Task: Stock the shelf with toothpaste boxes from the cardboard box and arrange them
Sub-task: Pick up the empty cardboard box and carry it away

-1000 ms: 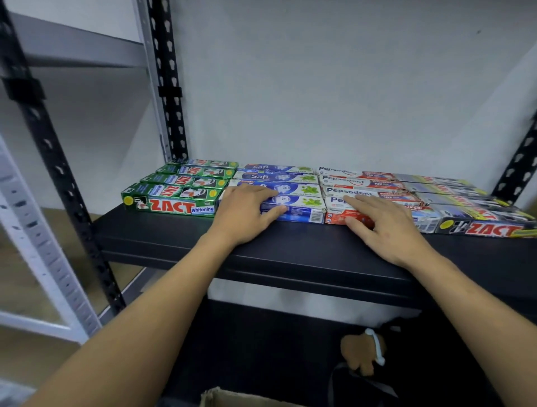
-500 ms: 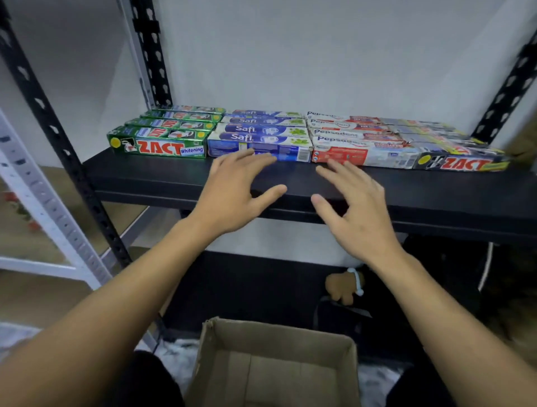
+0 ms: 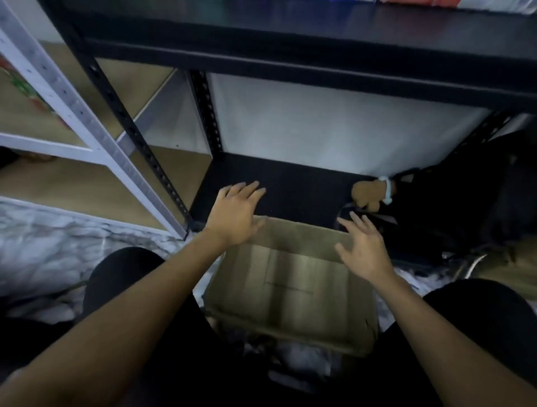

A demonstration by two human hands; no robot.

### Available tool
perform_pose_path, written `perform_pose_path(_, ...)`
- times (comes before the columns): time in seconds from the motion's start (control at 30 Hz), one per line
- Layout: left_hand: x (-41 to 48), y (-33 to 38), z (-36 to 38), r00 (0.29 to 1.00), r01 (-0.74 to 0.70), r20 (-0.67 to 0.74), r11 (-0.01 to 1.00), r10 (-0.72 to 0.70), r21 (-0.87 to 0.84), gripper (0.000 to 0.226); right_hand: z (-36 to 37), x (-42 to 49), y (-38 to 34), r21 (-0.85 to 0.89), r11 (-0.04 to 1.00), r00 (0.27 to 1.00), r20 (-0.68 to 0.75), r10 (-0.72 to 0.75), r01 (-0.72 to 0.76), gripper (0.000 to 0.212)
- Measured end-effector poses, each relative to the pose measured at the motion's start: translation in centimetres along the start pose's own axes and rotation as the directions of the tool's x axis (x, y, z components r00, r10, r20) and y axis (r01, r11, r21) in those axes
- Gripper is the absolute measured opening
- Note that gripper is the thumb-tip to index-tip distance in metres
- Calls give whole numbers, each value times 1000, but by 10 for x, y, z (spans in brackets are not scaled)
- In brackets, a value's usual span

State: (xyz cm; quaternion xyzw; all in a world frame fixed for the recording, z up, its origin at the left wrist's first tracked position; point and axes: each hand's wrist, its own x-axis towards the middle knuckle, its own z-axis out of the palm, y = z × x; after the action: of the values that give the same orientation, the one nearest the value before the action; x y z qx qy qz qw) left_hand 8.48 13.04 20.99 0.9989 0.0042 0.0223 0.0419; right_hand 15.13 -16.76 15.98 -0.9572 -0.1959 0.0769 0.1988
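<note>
A brown cardboard box (image 3: 290, 290) stands open on the floor between my knees, and its inside shows only bare cardboard. My left hand (image 3: 235, 213) hovers over the box's far left corner with fingers spread, holding nothing. Over the far right edge my right hand (image 3: 363, 247) is also spread and holds nothing. The black shelf (image 3: 290, 43) runs across the top of the view. Only a sliver of the toothpaste boxes (image 3: 421, 2) shows at the very top edge.
A black perforated upright (image 3: 128, 127) and a white rack (image 3: 72, 98) with wooden boards stand at the left. A dark bag (image 3: 453, 209) with a brown plush toy (image 3: 367, 193) lies on the lower black shelf at the right. The floor is marbled white.
Both hands have left the toothpaste boxes on the shelf and come down over the cardboard box. The view has tilted from the shelf top down to the floor.
</note>
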Motion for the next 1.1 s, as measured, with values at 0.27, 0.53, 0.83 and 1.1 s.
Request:
perform_pose_path(0.27,-50,-33,117,830,317,459,945,-315,76,92,70,-37,73,-159,963,957,158,244,-219,79)
perform_pose_path(0.53,-79,-35,162,728,652,515,690,-452,-316,85,109,-52,94,180,759,778,210,592,-626,62)
perform_pose_path(0.83,-77,-41,152,727,681,446,627,-522,-377,62,101,-68,108,257,695,737,327,592,-672,62)
perform_pose_path(1.1,-39,-28,82,858,507,292,786,-423,-352,68,34,-81,107,353,728,808,212,549,-587,43)
